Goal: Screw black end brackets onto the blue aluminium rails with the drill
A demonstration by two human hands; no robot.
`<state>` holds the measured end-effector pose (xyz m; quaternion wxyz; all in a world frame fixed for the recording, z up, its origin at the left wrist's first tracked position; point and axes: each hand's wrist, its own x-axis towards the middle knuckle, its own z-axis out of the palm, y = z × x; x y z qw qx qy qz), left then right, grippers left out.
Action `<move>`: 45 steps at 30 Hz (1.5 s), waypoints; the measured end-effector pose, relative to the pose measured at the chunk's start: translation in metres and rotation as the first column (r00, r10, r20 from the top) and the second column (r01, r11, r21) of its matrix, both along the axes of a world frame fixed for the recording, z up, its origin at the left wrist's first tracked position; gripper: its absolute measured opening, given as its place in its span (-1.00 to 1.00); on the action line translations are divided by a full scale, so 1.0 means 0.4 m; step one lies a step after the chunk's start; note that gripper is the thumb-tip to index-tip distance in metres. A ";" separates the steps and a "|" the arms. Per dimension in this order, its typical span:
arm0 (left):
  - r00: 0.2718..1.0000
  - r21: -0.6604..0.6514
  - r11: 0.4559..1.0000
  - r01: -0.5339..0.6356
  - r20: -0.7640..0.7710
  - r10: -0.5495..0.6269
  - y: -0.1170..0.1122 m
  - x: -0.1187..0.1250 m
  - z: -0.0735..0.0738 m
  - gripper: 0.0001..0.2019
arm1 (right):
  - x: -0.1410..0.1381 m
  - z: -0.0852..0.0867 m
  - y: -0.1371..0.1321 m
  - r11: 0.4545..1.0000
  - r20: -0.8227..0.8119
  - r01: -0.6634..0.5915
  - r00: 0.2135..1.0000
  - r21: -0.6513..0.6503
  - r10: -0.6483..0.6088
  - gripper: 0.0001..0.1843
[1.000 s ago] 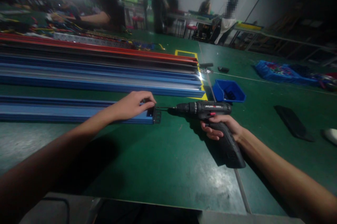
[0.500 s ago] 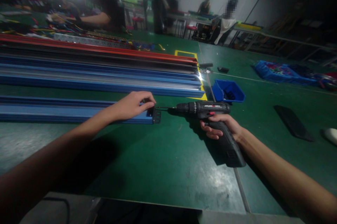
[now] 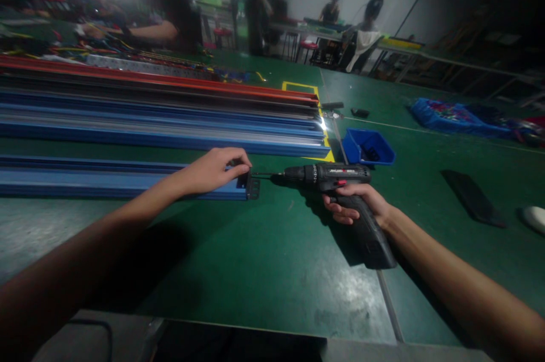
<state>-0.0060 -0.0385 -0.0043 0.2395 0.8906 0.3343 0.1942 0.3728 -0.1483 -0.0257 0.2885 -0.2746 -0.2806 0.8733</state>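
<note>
My right hand [image 3: 353,206] is wrapped round the grip of a black cordless drill [image 3: 340,175], which points left. Its long thin bit [image 3: 268,173] reaches the upper part of a black end cap [image 3: 252,187]. That cap sits on the right end of a blue metal profile [image 3: 128,177] lying on the green table. Over this end rests my left hand [image 3: 217,169], thumb and fingers closed at the cap's top edge beside the bit tip. Any screw at the tip is too small to make out.
Behind lie several long blue, black and red profiles [image 3: 170,115]. A blue bin [image 3: 369,146] with dark parts stands beyond the drill. To the right are a flat black piece [image 3: 472,197], a white rounded object [image 3: 534,219] and a blue tray [image 3: 460,118]. A person [image 3: 157,16] sits across the table.
Both hands, the drill and the profile hold nearly the same places. The view has shifted very slightly.
</note>
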 end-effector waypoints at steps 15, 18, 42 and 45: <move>1.000 0.003 1.000 0.007 0.002 -0.007 -0.002 -0.007 0.002 -0.72 | 0.000 0.000 -0.001 1.000 -0.016 0.004 1.000 0.004 -0.004 -0.70; 1.000 0.006 1.000 0.007 -0.001 -0.007 -0.002 -0.007 0.003 -0.71 | 0.000 0.000 -0.001 1.000 -0.010 0.001 1.000 0.003 -0.001 -0.70; 1.000 0.007 1.000 -0.001 -0.012 0.001 -0.001 -0.003 0.000 -0.69 | -0.001 0.002 0.001 1.000 -0.001 0.003 1.000 -0.006 -0.003 -0.71; 1.000 0.012 1.000 0.002 -0.015 -0.002 -0.003 -0.003 0.004 -0.68 | 0.000 0.003 0.001 1.000 0.010 0.005 1.000 -0.002 -0.005 -0.72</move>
